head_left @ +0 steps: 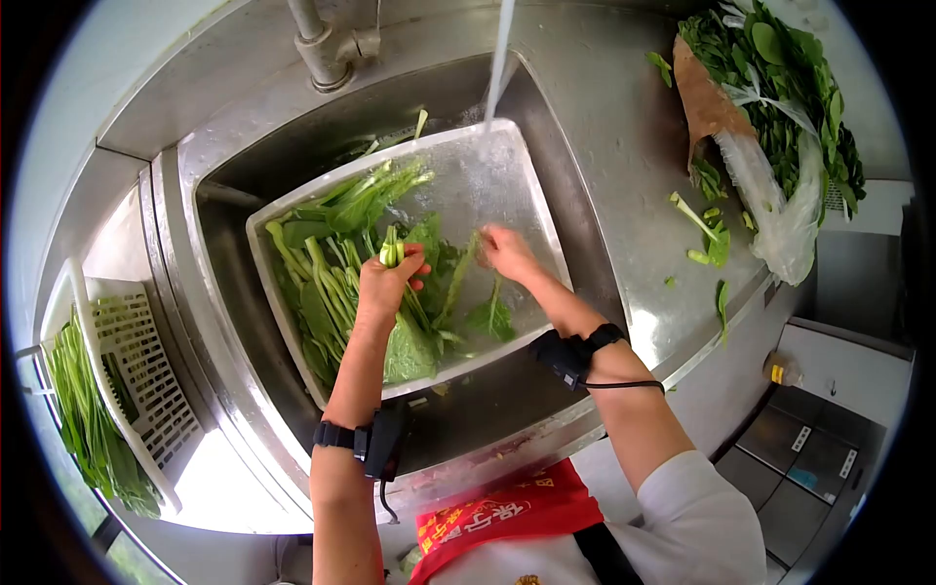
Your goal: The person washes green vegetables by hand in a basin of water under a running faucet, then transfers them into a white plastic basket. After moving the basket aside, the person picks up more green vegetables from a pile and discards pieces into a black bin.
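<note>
My left hand [390,283] is closed round a small bunch of leafy greens [392,252], cut stem ends pointing up and leaves hanging below. To its right, my right hand [509,255] has its fingers drawn together at the top of a thin leafy green stalk [462,278]; motion blurs the fingertips. Both hands are over a pale rectangular tub [542,210] with water in it, set inside a steel sink [585,195]. More leafy greens [327,283] lie in the tub's left half, stems and leaves overlapping. A loose leaf [492,317] floats below my right hand.
Water [501,58] runs into the tub from above. A white slotted basket [146,361] of greens stands on the left. On the right counter are an opened bag [770,185] of leafy greens and loose scraps [717,239]. A pipe fitting [322,58] rises behind the sink.
</note>
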Action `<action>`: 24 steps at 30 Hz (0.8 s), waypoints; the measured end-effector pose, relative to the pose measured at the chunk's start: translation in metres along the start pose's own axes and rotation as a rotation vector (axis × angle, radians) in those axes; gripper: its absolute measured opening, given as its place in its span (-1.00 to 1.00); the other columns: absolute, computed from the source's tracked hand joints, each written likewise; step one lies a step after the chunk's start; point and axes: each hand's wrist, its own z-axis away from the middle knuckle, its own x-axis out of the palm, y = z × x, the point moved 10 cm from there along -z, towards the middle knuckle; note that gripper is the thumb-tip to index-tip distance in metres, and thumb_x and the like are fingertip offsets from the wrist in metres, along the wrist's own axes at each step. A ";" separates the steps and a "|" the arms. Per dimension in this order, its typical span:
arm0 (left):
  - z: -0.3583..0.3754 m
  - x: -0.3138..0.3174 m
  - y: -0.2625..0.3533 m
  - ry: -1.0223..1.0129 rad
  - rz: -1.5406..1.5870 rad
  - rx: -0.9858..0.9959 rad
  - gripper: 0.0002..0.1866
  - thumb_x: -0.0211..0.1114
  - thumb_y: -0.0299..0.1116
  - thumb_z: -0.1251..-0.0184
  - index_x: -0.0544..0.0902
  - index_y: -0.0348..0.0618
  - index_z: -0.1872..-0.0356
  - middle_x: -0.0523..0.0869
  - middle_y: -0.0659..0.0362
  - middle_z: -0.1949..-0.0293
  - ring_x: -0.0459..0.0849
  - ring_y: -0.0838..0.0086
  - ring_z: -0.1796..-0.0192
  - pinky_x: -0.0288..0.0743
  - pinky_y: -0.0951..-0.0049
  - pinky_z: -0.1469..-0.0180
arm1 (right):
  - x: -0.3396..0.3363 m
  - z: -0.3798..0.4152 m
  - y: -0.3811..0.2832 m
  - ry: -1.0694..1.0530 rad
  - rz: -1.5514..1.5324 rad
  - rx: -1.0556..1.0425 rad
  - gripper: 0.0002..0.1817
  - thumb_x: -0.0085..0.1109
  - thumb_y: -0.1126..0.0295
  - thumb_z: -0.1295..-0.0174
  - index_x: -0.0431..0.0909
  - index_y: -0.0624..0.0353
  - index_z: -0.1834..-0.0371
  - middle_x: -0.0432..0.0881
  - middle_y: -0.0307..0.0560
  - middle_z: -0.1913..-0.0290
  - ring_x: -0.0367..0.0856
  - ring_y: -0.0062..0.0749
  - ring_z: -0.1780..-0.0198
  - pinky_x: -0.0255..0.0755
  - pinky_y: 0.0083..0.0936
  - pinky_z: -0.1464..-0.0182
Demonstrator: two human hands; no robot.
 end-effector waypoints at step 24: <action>0.081 -0.111 0.107 0.191 0.220 0.439 -0.79 0.35 -0.30 -0.16 0.54 -0.17 0.30 0.61 0.20 0.46 0.63 0.40 0.23 0.46 0.39 0.10 | 0.114 0.102 -0.077 -0.884 0.211 0.003 0.01 0.28 -0.09 0.06 0.07 0.47 -0.28 0.41 0.34 -0.12 0.42 0.03 -0.14 0.30 -0.36 -0.17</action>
